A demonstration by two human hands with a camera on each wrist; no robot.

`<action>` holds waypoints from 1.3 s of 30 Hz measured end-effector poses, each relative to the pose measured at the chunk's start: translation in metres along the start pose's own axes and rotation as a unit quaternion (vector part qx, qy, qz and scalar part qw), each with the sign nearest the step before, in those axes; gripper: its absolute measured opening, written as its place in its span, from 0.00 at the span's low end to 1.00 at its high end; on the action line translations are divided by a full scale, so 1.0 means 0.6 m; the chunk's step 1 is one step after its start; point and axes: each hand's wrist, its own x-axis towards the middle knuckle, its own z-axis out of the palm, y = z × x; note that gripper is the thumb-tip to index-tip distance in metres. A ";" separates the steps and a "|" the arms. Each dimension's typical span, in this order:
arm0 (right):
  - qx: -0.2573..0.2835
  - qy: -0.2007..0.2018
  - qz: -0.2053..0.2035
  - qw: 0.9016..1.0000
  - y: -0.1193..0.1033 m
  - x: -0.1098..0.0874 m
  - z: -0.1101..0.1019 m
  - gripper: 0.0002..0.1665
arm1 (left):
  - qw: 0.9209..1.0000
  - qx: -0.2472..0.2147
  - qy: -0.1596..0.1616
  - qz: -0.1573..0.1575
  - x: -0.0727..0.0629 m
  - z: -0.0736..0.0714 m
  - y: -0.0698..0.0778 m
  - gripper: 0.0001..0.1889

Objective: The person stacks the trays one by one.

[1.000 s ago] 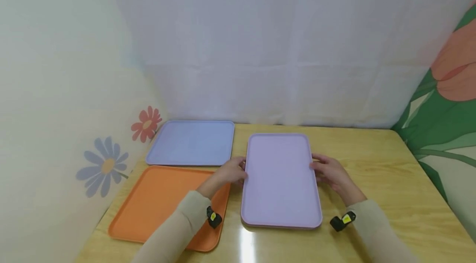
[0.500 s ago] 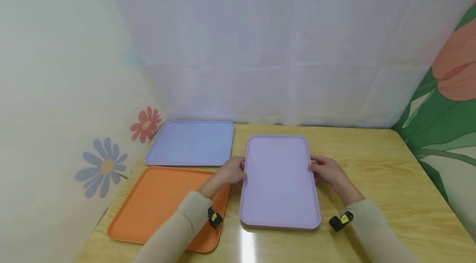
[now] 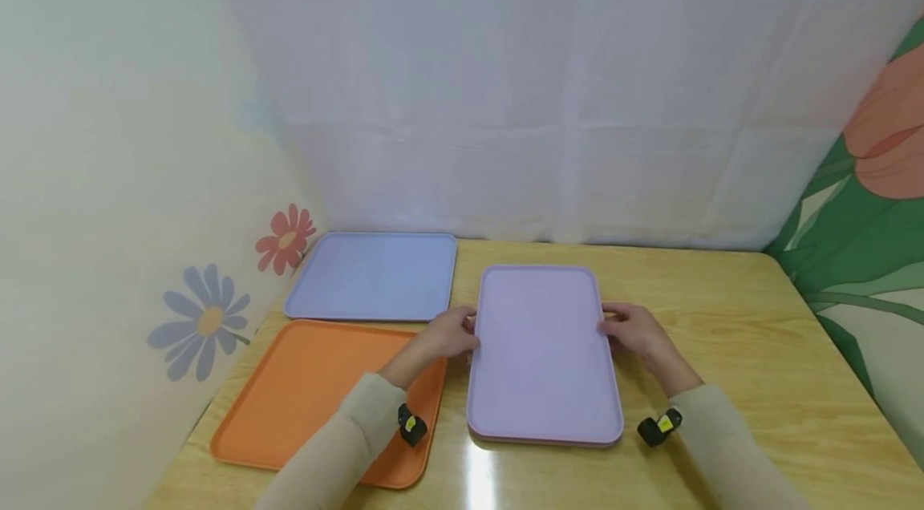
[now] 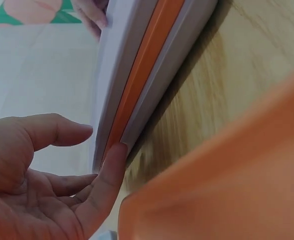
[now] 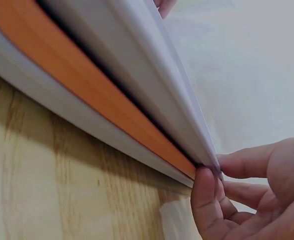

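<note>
A lilac tray (image 3: 545,354) tops a small stack in the middle of the table. Under it, the left wrist view shows an orange tray edge (image 4: 143,70) and a pale lower tray (image 4: 170,52). My left hand (image 3: 449,331) holds the stack's left long side, thumb at the top rim and fingertips against the edges. On the opposite side, my right hand (image 3: 638,331) pinches the lilac tray's edge between thumb and fingers. A dark narrow gap shows between lilac and orange in the right wrist view.
A flat orange tray (image 3: 325,394) lies at the left, partly beneath my left forearm. Behind it is a light blue tray (image 3: 375,277). White cloth (image 3: 520,93) hangs along the back of the wooden table (image 3: 736,317); painted walls flank both sides.
The lilac tray's far edge sits slightly lower and nearer in the head view. Both hands stay at its sides with almost the same hold; the other trays have not moved.
</note>
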 end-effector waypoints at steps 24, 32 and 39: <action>-0.027 -0.016 -0.003 0.999 0.004 0.001 -0.003 0.34 | 0.990 0.100 0.102 0.013 -0.083 -0.161 -0.086 0.31; -0.006 -0.027 0.001 1.000 0.000 -0.001 0.002 0.35 | 0.989 0.080 0.121 -0.013 -0.121 -0.209 -0.122 0.33; -0.009 -0.019 0.007 1.000 0.001 -0.002 0.006 0.34 | 0.987 0.068 0.140 -0.038 -0.142 -0.239 -0.149 0.34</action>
